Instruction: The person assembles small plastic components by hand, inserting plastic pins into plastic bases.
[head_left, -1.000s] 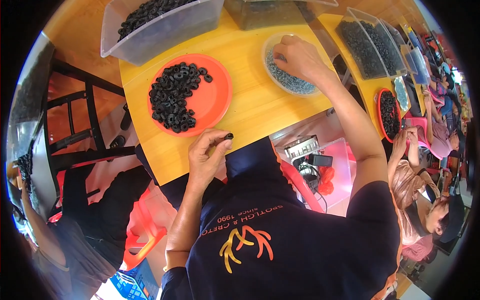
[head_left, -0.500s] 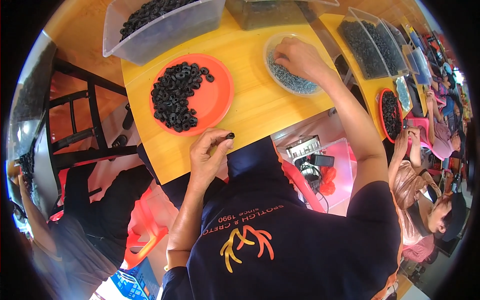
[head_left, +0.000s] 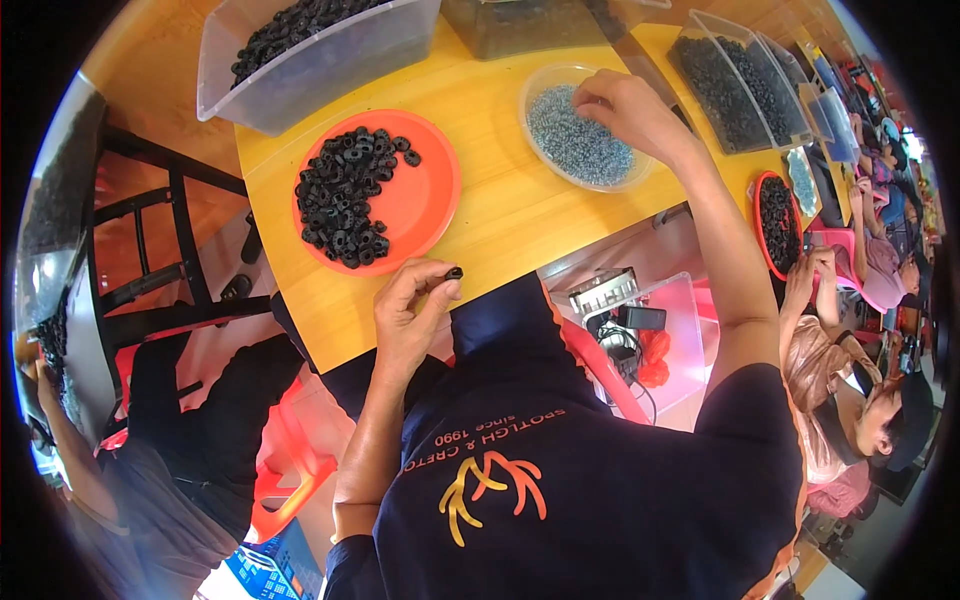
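Near the table's front edge, my left hand (head_left: 405,310) pinches a small black plastic part (head_left: 455,273) between thumb and forefinger. Just beyond it lies a round orange plate (head_left: 428,205) with a pile of similar hollow black parts (head_left: 338,195) on its left side. At the upper right, my right hand (head_left: 632,108) hovers over the far right side of a round translucent bowl (head_left: 532,142). Tiny silvery-blue pieces (head_left: 580,145) fill this bowl. The right fingertips are drawn together; whatever they hold is too small to make out.
A translucent bin (head_left: 320,70) of black parts stands at the back left, another bin (head_left: 530,30) beside it. On the right, a co-worker (head_left: 840,400) sits by a second red-rimmed plate (head_left: 777,225) and a bin (head_left: 740,90). Another person (head_left: 150,480) is at left.
My right hand has lifted out of the small pieces and shifted right, uncovering more of the bowl. The left hand keeps its pinch on the black part.
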